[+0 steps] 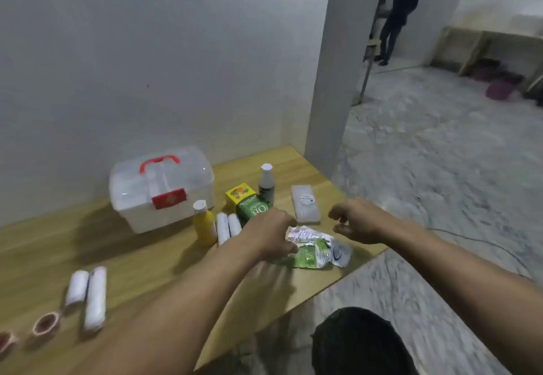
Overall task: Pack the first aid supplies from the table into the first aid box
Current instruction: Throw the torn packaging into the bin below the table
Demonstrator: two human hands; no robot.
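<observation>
The crumpled silver-and-green foil sachets [318, 246] lay on the wooden tabletop [44, 251] between both hands, touching the left hand [269, 235], whose curled fingers seemed empty; the right hand [357, 220] hovered loosely curled.

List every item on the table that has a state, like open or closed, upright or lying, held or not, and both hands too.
first aid box: lid closed, red latch down
yellow bottle: upright, capped
dark bottle: upright, capped
bandage rolls: lying flat, untouched
tape rolls: lying flat
foil sachets: lying crumpled by the table edge
left hand: over the sachets, grip unclear
right hand: loosely curled, holds nothing
</observation>
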